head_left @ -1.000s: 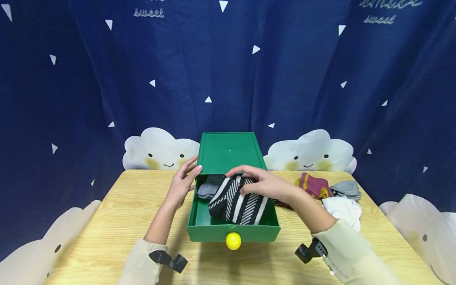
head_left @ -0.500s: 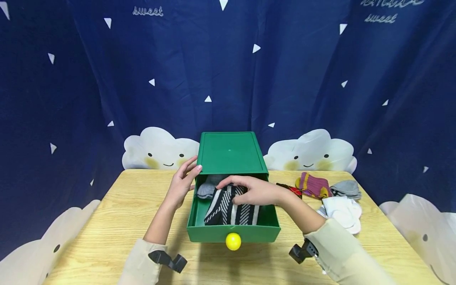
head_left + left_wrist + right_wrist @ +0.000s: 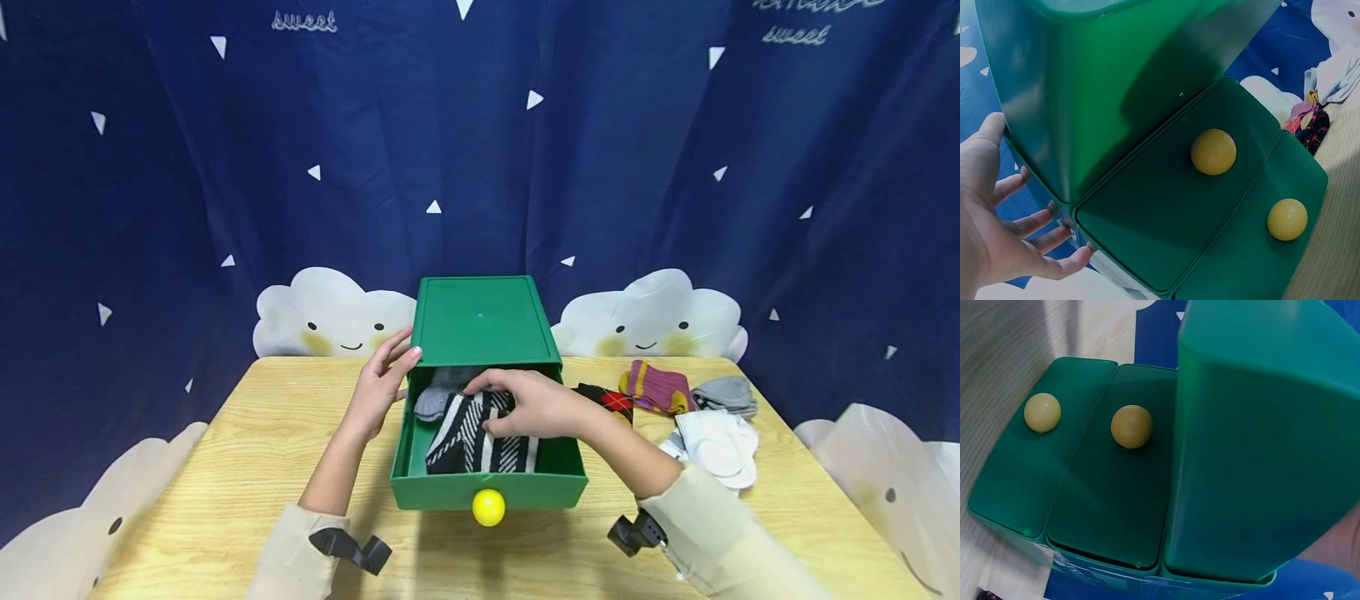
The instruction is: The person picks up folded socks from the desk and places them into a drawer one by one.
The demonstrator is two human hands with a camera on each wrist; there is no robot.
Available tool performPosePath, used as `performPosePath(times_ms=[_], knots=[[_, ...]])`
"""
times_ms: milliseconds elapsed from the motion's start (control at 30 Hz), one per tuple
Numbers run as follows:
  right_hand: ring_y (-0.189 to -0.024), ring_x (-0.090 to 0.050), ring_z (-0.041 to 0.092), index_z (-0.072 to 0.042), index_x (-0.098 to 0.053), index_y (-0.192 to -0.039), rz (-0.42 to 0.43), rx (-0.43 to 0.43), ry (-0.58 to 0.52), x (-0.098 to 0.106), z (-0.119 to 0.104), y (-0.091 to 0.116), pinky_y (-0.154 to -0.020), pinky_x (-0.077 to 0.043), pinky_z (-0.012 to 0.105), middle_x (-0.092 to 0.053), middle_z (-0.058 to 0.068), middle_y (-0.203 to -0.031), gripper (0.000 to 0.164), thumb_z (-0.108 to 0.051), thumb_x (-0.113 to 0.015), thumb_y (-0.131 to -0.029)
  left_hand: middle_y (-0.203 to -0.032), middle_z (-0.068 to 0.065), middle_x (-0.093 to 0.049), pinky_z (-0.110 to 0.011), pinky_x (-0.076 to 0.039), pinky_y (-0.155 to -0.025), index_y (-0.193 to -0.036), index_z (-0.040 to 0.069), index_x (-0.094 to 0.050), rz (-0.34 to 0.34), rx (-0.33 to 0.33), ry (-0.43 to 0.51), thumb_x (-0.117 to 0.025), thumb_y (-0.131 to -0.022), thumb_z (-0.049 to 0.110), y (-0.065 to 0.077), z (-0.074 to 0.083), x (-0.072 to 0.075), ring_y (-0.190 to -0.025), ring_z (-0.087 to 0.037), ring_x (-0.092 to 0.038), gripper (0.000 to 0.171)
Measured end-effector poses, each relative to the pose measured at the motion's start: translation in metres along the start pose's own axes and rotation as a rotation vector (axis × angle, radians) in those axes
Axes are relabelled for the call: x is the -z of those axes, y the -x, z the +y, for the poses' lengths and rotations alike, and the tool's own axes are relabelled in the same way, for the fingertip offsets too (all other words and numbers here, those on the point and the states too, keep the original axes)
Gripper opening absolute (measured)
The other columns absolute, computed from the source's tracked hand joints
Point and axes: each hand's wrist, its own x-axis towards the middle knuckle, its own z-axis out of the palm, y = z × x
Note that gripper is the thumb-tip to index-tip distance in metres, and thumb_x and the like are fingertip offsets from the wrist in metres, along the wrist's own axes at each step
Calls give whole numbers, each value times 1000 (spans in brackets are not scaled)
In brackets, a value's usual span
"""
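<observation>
A green cabinet stands at the middle of the table with its top drawer pulled out, a yellow knob on the front. Inside the drawer lie black-and-white striped socks, in front of grey socks. My right hand reaches into the drawer and grips the striped socks between thumb and fingers; some fingers are hidden. Against the cabinet's left side rests my left hand, fingers spread and fairly straight. The right wrist view catches only part of the right hand behind the drawer.
Right of the cabinet lie black-and-red patterned socks, purple-and-yellow socks, grey socks and white socks. Two lower drawers are shut beneath the pulled-out one. A blue curtain hangs behind the wooden table.
My right hand has lowered the striped socks to the drawer floor and moved a little left. Its thumb and forefinger have since drawn slightly closer. The left hand has stayed put.
</observation>
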Motion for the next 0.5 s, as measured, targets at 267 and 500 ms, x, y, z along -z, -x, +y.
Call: performPosePath(times_ms=[267,500], knots=[[-96,-55,16,-21,-63,-114,117,14,154,-2,-7,7,-77,-47,30,-61,2,-110,35,-24,-71,-79,-146,-10,-35,-59,-39,-100,-142,28,-38,3,-2,9,-54,-94,35,1,0,1,-133,-30,-37,52],[-94,-57,15,-18,-64,-112,198,43,179,3,-7,17,-75,-49,28,-61,0,-103,33,-27,-72,-80,-146,-11,-35,-58,-40,-99,-142,27,-37,7,-2,9,-54,-94,34,0,2,0,-133,-30,-38,51]])
